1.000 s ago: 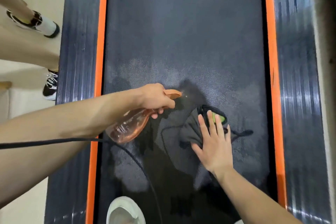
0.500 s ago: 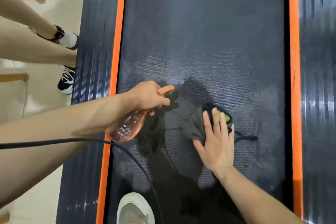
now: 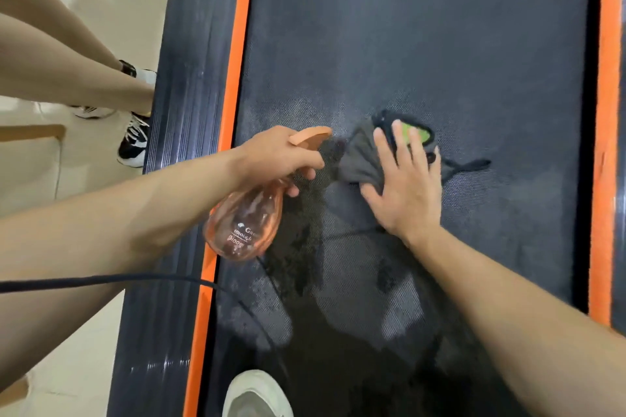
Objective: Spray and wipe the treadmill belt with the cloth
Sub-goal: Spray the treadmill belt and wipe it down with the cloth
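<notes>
The right hand (image 3: 403, 193) has slid the grey cloth (image 3: 359, 159) up the treadmill belt (image 3: 423, 27), from mid damp patch to its top edge near the frame centre. It presses the cloth with palm flat and fingers straight, its grip released. The left hand (image 3: 277, 159) keeps its grip clenched round the orange spray bottle (image 3: 244, 227), nozzle just beside the cloth. Wiping looks under way; the upper belt seems still dry.
</notes>
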